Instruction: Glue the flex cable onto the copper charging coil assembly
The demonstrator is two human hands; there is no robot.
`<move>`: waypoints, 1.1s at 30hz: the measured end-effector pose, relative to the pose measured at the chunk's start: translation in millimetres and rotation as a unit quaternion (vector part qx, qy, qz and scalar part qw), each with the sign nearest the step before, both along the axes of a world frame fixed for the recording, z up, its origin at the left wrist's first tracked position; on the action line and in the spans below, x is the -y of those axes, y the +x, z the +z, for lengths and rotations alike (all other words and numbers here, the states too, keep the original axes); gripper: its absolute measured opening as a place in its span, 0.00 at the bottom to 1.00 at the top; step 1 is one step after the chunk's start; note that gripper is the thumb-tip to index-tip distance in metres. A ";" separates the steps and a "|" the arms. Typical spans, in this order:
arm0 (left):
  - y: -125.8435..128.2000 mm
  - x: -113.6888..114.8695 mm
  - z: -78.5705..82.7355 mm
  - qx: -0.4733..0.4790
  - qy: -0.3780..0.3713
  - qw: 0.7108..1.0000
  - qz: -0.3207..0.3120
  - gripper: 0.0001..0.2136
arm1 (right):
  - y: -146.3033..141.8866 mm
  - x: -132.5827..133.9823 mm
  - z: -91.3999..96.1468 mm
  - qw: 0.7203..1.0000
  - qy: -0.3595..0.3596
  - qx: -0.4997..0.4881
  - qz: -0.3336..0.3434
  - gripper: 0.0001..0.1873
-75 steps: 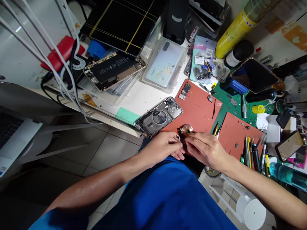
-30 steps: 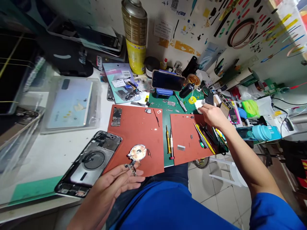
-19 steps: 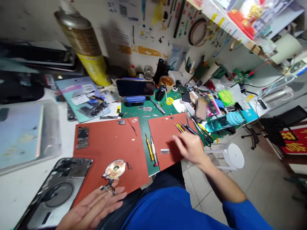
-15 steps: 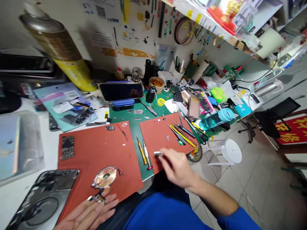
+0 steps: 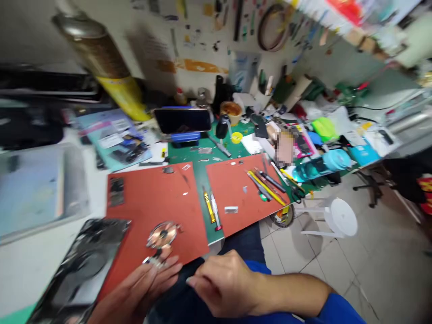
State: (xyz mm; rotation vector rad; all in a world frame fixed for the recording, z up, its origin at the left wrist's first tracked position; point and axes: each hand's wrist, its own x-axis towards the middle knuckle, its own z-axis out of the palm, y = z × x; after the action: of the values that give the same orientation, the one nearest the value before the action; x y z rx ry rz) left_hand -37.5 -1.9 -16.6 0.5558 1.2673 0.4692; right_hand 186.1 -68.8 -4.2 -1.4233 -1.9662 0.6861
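My left hand (image 5: 148, 283) is at the lower left, its fingers closed on the flex-cable end of a wireless charging coil (image 5: 163, 235). The coil is a round copper disc over the left red mat. Just left of that hand lies an opened phone housing (image 5: 89, 270) with a round mark inside. My right hand (image 5: 226, 283) hovers over my lap at the table's front edge, fingers curled in, with nothing visible in them. A small silver metal plate (image 5: 231, 209) rests on the right red mat, apart from the right hand.
Two screwdrivers (image 5: 212, 209) lie between the mats. Tweezers and a yellow tool (image 5: 268, 186) are on the right mat. A circuit board (image 5: 117, 191) sits at the left mat's corner. Behind stand a propped phone (image 5: 182, 120) and a spray can (image 5: 104, 63); a blue bottle (image 5: 322, 164) lies right.
My right hand has let go of the small metal plate on the right mat and drawn back toward my lap, nearer the left hand. The view has shifted.
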 end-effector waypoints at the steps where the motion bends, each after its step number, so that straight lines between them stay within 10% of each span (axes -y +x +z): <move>1: 4.7 6.6 7.6 -0.007 0.000 1.000 0.030 0.22 | -2.9 2.3 2.2 1.000 -0.013 -0.018 0.001 0.07; 33: 19.5 33.6 17.0 0.083 0.009 0.989 0.126 0.17 | -31.6 -10.5 5.0 0.996 -0.053 -0.040 -0.054 0.07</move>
State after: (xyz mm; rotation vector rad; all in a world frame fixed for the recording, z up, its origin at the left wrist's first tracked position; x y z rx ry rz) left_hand -18.0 -35.5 0.4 0.3641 1.1786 0.7226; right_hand 154.5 -58.2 0.8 -1.5291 -1.8005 0.7960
